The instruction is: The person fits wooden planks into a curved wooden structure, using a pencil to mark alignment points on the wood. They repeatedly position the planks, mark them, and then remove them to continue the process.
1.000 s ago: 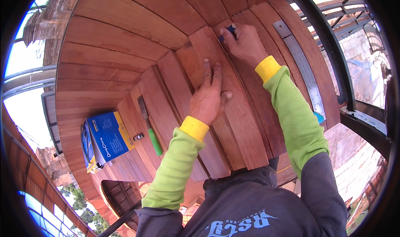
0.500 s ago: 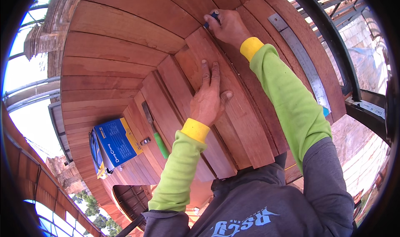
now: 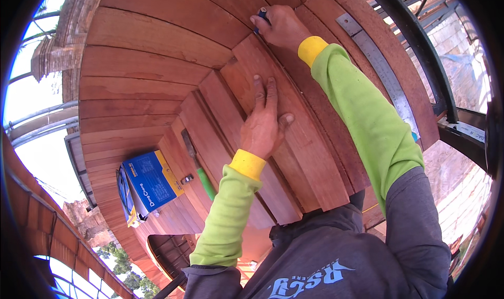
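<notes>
My left hand [image 3: 262,123] lies on a loose reddish-brown board [image 3: 294,125], its fingers stretched toward the far end. At that board's far end, my right hand [image 3: 282,27] is closed around a slim dark-blue stick [image 3: 262,16] that looks like a pencil; its tip is too small to make out. The stick is beside the board's far corner, close to where it meets the cross-running planks. To the right of my right forearm lies a long metal ruler [image 3: 375,57].
Reddish planks [image 3: 136,78] cover the surface. On the left are a blue and yellow box [image 3: 152,183], a green-handled chisel-like tool [image 3: 203,181] and a small metal piece [image 3: 187,179]. A dark metal frame [image 3: 420,41] curves along the right edge.
My right hand has shifted slightly left and away from me with the blue pencil. My left hand stays in place on the board. The view has tilted a little.
</notes>
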The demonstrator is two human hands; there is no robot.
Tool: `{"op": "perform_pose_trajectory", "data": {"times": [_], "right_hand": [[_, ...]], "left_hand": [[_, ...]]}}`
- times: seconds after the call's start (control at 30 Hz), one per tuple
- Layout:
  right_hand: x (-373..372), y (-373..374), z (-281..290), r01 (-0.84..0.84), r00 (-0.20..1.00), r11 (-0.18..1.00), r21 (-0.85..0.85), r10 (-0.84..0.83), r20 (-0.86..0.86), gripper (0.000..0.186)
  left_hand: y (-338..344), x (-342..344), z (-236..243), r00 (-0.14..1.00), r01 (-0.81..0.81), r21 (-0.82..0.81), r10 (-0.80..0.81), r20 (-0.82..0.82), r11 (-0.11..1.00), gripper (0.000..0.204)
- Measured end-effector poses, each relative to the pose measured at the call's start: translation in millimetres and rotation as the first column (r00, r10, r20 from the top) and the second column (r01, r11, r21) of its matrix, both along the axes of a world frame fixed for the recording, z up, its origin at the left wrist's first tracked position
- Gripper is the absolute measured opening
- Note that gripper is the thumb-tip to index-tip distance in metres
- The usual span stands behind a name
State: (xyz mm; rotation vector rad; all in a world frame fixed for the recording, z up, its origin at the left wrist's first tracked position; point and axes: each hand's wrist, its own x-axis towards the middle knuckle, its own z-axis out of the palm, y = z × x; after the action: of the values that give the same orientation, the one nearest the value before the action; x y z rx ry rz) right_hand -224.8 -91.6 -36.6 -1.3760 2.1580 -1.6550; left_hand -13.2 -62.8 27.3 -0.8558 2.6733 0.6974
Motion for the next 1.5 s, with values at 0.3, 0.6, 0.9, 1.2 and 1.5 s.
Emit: {"op": "perform_pose_trajectory", "data": {"times": [0.3, 0.6, 0.9, 1.2, 1.5], "right_hand": [[7.2, 5.2, 9.6, -0.003, 0.988, 0.999, 0.035, -0.002, 0.153, 0.032], [4.4, 11.5, 10.9, -0.043, 0.992, 0.997, 0.065, 0.035, 0.117, 0.029], [60.0, 119.6, 32.0, -0.140, 0.968, 0.971, 0.196, 0.092, 0.234, 0.028], [14.9, 30.7, 10.3, -0.036, 0.996, 0.999, 0.033, 0.033, 0.080, 0.029], [32.6, 70.6, 18.3, -0.098, 0.990, 0.984, 0.152, 0.080, 0.120, 0.028]], "left_hand": [[-0.8, 2.0, -0.6, 1.000, -0.014, 0.014, 0.014, -0.018, 1.000, 0.081], [-0.5, 1.2, -3.1, 0.999, 0.021, -0.015, -0.021, -0.038, 1.000, 0.081], [-1.0, 6.3, -7.1, 0.996, 0.059, -0.081, -0.065, -0.064, 0.995, 0.079], [0.0, 0.4, -2.8, 0.996, 0.076, -0.068, -0.079, -0.043, 0.995, 0.079], [-0.4, 1.8, -2.7, 0.998, 0.049, -0.031, -0.050, -0.039, 0.998, 0.079]]}}
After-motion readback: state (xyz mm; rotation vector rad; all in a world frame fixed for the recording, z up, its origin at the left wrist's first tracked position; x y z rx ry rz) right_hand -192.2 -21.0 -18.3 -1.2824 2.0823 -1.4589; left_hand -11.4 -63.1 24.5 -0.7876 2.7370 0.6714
